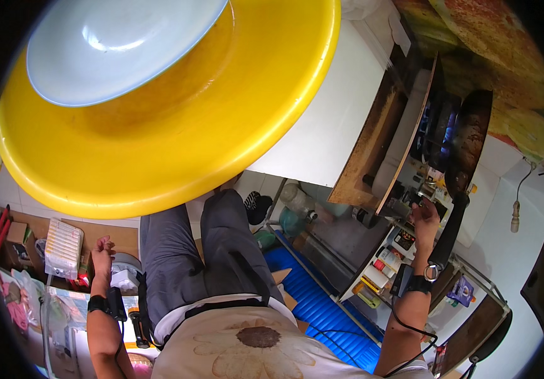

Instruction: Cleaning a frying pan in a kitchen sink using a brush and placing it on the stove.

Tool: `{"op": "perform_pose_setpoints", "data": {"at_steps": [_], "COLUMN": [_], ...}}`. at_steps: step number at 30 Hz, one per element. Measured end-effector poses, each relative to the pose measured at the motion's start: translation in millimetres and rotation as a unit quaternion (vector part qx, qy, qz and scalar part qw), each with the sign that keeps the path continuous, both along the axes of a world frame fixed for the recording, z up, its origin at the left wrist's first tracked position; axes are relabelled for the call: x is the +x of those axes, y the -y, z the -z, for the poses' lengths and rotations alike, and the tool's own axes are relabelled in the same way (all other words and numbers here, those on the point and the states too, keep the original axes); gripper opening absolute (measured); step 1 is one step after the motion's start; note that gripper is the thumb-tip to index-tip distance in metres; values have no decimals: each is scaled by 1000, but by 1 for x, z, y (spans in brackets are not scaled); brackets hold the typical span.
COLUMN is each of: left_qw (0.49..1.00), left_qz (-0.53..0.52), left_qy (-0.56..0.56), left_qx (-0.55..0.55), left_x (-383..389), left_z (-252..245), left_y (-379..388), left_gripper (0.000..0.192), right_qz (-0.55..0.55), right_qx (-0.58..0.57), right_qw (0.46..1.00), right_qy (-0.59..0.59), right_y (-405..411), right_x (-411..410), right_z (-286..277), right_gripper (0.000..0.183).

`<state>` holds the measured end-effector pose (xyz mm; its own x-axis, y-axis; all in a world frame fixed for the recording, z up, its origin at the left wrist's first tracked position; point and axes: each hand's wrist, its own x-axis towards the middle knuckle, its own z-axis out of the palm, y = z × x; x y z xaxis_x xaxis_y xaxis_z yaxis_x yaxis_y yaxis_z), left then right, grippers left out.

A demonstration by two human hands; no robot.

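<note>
My left hand (pixel 103 251) hangs low at the left, fingers loosely curled, with nothing visible in it. At the right, my right hand (pixel 425 219) reaches towards the counter by the gas stove (pixel 435 132), its fingers bent; whether they touch anything there cannot be made out. Just beside this hand runs the black handle (pixel 447 237) of a wok (pixel 471 135), whose metal is browned. Blue flame burns at the burner next to the wok. Close before me, a large yellow basin (pixel 272 94) holds a pale bluish-white bowl (pixel 116 52).
A white tabletop (pixel 319 109) lies behind the basin. Bottles and jars fill a shelf (pixel 357 279) below the stove. A large plastic bottle (pixel 296 199) stands near a metal frame. Blue ribbed sheeting (pixel 319 303) covers the floor there. A packaged stack (pixel 63 246) sits at left.
</note>
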<state>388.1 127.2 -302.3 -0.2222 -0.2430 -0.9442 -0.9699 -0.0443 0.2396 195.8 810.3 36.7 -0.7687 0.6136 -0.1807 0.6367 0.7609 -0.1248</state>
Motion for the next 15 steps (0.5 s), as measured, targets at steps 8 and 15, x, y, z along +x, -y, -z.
{"op": "perform_pose_setpoints", "data": {"at_steps": [8,15], "left_qw": [1000,998], "left_qz": [-9,-12], "left_qy": [-25,-63], "left_qx": [-1,-18], "left_x": [9,-30], "left_z": [11,-4], "left_y": [12,-2], "left_gripper": [18,19], "right_qz": [9,-54], "right_qx": [-13,33], "right_qw": [997,949], "right_qy": [-72,-309], "right_y": [17,-61], "right_x": [1,71], "right_z": [1,20], "right_gripper": [42,34]}}
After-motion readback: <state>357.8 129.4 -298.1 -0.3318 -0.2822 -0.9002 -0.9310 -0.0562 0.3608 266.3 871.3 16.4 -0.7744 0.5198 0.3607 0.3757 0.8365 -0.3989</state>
